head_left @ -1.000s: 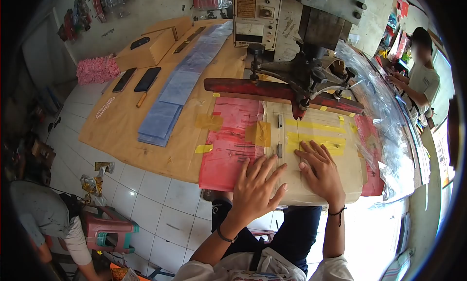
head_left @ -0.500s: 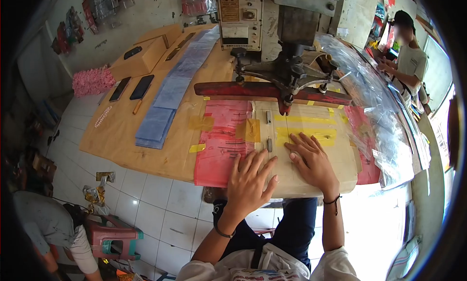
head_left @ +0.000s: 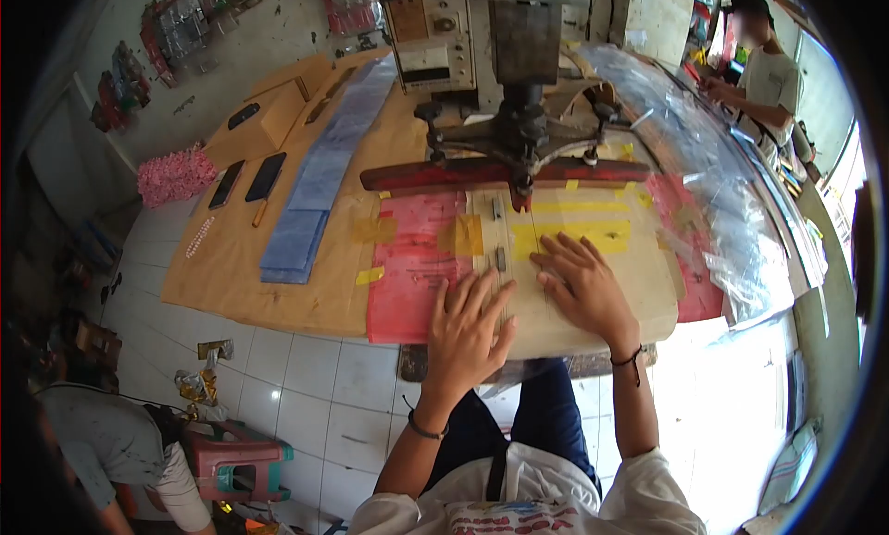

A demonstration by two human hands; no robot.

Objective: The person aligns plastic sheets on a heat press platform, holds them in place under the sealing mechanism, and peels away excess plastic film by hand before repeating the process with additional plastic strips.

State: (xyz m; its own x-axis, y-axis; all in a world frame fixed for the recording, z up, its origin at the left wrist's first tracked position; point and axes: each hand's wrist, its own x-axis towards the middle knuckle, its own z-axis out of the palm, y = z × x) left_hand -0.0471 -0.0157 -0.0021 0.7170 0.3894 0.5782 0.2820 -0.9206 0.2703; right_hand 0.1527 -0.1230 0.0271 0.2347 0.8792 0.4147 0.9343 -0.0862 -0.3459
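My left hand (head_left: 468, 333) lies flat with fingers spread where a red sheet (head_left: 412, 299) meets a tan board (head_left: 611, 322) at the front of the table. Its fingertips are close to a small metal block (head_left: 501, 259) on the board. My right hand (head_left: 590, 290) is also flat, fingers apart, on the board beside a strip of yellow tape (head_left: 607, 235). Neither hand grips anything. Beyond my fingertips, a red press bar (head_left: 435, 176) hangs from a black metal bracket (head_left: 524, 137). Some clear film seems to lie under my hands, but its extent is hard to make out.
Left on the wooden table (head_left: 213, 280) are a stack of bluish plastic film (head_left: 296, 243), two phones, a wood-handled tool (head_left: 260, 211) and a cardboard box (head_left: 250, 137). Clear plastic sheets (head_left: 681, 155) cover the right side. Co-workers are at back right (head_left: 769, 86) and lower left (head_left: 111, 442).
The view has shifted slightly, so table and press sit a little differently in it. My hands stay flat in nearly the same place on the board. The lower-left person has moved a little.
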